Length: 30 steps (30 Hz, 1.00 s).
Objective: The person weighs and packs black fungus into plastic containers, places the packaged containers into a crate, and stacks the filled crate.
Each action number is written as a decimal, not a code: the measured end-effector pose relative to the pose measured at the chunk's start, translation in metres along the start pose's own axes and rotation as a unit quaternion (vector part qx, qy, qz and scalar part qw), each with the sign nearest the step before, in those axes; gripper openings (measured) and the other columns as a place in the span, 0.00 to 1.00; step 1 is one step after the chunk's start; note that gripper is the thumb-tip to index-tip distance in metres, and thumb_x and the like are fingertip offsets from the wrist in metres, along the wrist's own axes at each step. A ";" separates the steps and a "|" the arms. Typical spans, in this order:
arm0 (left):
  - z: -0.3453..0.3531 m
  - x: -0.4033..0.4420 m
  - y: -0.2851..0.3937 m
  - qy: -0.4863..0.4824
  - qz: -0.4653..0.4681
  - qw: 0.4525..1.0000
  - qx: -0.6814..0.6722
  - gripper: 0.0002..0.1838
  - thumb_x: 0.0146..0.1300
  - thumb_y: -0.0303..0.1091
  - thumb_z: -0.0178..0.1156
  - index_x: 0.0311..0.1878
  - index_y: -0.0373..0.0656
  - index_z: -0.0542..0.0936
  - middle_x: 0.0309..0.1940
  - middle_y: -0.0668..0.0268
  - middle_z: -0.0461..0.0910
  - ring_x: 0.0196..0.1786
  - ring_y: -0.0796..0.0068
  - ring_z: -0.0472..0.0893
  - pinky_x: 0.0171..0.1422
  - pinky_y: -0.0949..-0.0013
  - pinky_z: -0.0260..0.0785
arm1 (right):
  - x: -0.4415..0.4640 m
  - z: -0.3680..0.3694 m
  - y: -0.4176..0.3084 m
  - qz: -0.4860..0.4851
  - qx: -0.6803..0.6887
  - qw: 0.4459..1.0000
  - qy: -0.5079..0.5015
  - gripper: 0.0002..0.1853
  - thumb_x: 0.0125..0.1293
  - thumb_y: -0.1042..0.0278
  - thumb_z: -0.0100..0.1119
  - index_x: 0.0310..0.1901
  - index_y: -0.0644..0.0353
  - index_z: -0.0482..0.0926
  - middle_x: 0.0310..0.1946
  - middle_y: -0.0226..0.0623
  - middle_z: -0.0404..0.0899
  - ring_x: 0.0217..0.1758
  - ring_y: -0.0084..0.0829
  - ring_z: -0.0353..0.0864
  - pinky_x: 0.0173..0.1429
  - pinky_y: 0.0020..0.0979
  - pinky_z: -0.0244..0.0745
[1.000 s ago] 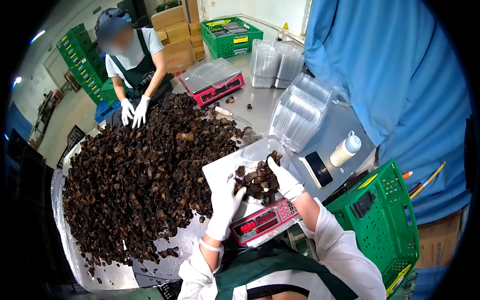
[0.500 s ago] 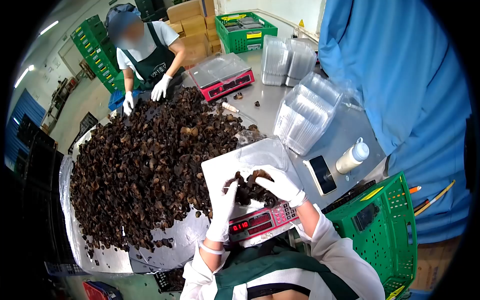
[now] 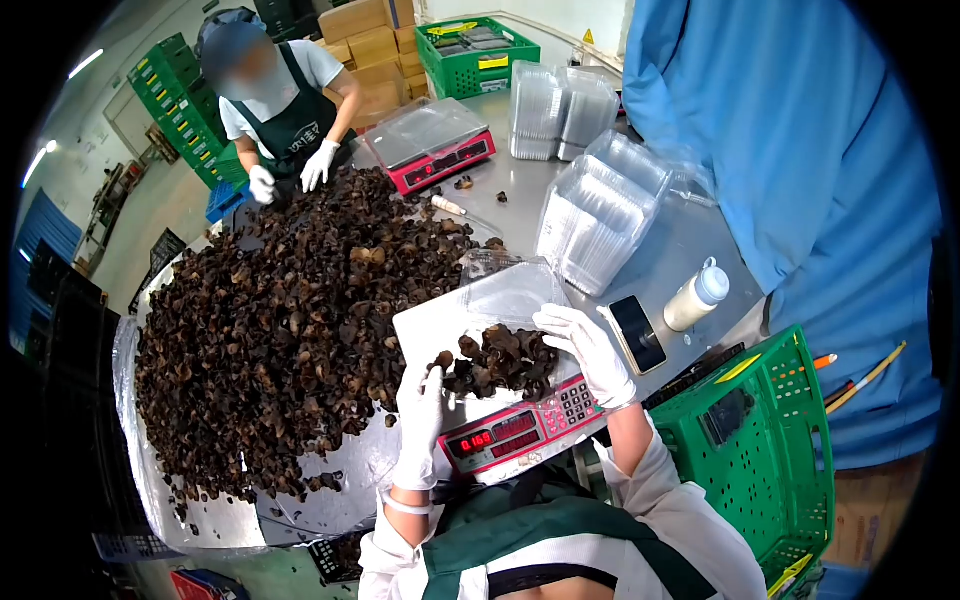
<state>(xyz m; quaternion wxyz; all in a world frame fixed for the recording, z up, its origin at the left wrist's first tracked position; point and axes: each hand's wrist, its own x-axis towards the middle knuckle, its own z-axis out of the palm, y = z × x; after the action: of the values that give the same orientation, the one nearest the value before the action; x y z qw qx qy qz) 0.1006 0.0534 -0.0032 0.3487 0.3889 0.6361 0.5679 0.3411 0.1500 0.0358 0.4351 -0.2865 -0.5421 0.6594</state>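
Dark brown wood ear mushrooms lie heaped in a clear plastic box on the near scale. The box's clear lid is folded back, away from me. My left hand, in a white glove, is beside the heap's left edge, fingers apart, with a small mushroom piece near the fingertips. My right hand, gloved too, is open at the heap's right side, its fingers stretched out. The scale's red display seems to read 0.169.
A large mushroom pile covers the left of the table. Across it, a co-worker's gloved hands touch the pile beside another scale. Stacked clear boxes, a phone, a bottle and a green crate are to the right.
My hands have moved apart, and the right one has opened and let go of mushrooms onto the heap. The display went from 0.110 to about 0.169. The view has shifted slightly.
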 end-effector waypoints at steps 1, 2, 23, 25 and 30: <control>-0.003 -0.006 0.015 0.000 -0.058 0.998 -0.011 0.11 0.69 0.31 0.54 0.49 0.37 0.79 0.44 0.66 0.81 0.46 0.79 0.77 0.52 0.74 0.68 | -0.001 0.001 0.001 -0.009 -0.052 0.998 0.022 0.22 0.76 0.57 0.39 0.59 0.66 0.71 0.57 0.43 0.75 0.62 0.33 0.74 0.65 0.33 0.67; -0.012 -0.003 -0.009 0.005 0.000 1.000 0.014 0.11 0.69 0.31 0.54 0.50 0.37 0.79 0.44 0.67 0.81 0.42 0.81 0.77 0.48 0.75 0.69 | -0.001 0.002 0.002 -0.017 -0.104 0.994 0.042 0.21 0.76 0.58 0.39 0.58 0.66 0.72 0.56 0.42 0.76 0.60 0.32 0.76 0.63 0.33 0.69; -0.074 -0.069 -0.038 -0.046 -0.169 0.934 -0.310 0.08 0.65 0.34 0.61 0.39 0.40 0.76 0.30 0.67 0.80 0.33 0.82 0.77 0.40 0.77 0.69 | -0.017 0.121 0.012 -0.070 -0.360 0.927 -0.075 0.16 0.52 0.75 0.67 0.45 0.64 0.79 0.45 0.46 0.79 0.47 0.45 0.79 0.53 0.37 0.75; -0.081 -0.076 -0.026 -0.075 -0.180 0.948 -0.252 0.08 0.64 0.33 0.62 0.39 0.40 0.76 0.31 0.67 0.80 0.34 0.82 0.76 0.41 0.77 0.69 | -0.026 0.152 0.021 -0.026 -0.314 0.929 -0.193 0.23 0.52 0.70 0.70 0.51 0.62 0.78 0.47 0.46 0.78 0.47 0.43 0.80 0.50 0.34 0.77; -0.103 -0.098 -0.038 -0.080 -0.173 0.948 -0.254 0.09 0.64 0.33 0.62 0.42 0.39 0.80 0.34 0.68 0.80 0.36 0.82 0.77 0.43 0.77 0.70 | -0.036 0.190 0.054 -0.017 -0.374 0.875 -0.306 0.22 0.56 0.69 0.67 0.54 0.58 0.78 0.39 0.41 0.79 0.34 0.33 0.80 0.40 0.28 0.76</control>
<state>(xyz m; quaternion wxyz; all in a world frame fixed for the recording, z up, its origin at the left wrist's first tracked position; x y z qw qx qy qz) 0.0500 -0.0829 -0.0291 0.5785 0.2156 0.4985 0.6086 0.1821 0.0280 0.0272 0.1188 -0.2027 -0.8591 0.4547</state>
